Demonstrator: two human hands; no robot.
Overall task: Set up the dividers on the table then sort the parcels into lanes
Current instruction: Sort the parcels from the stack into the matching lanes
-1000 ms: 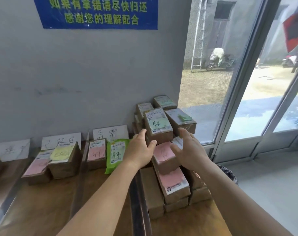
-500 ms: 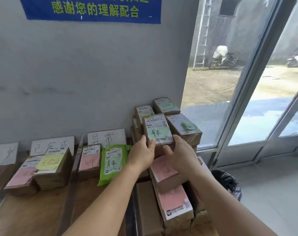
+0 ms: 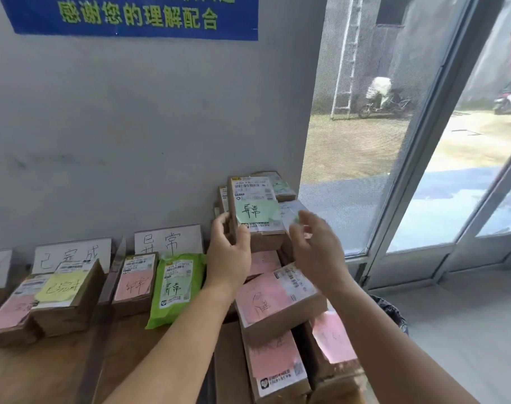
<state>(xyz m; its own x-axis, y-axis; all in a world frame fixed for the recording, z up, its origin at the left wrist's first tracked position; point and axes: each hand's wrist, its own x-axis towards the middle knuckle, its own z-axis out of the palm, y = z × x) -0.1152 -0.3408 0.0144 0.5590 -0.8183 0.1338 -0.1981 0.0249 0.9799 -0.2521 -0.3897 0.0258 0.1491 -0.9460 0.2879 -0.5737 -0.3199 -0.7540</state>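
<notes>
My left hand (image 3: pixel 229 258) grips the lower left corner of a brown parcel with a green note (image 3: pixel 255 212), tilted up above the unsorted pile. Just right of it, my right hand (image 3: pixel 315 246) hovers with loosely spread fingers, holding nothing. Under both hands lies the pile of brown parcels with pink notes (image 3: pixel 273 304). To the left, a lane under the white sign card (image 3: pixel 168 243) holds a green soft parcel (image 3: pixel 175 287) and a pink-noted box (image 3: pixel 136 284). A dark divider strip (image 3: pixel 102 310) separates it from the lane holding the yellow-noted box (image 3: pixel 63 290).
The wooden table (image 3: pixel 32 371) stands against a grey wall. Another sign card (image 3: pixel 72 256) leans at the wall further left. A glass door (image 3: pixel 423 141) is to the right, and a black bin (image 3: pixel 393 313) sits on the floor beside the table.
My left hand has lifted the green-noted parcel off the pile and tilted it up. My right hand has let go of it and moved slightly right.
</notes>
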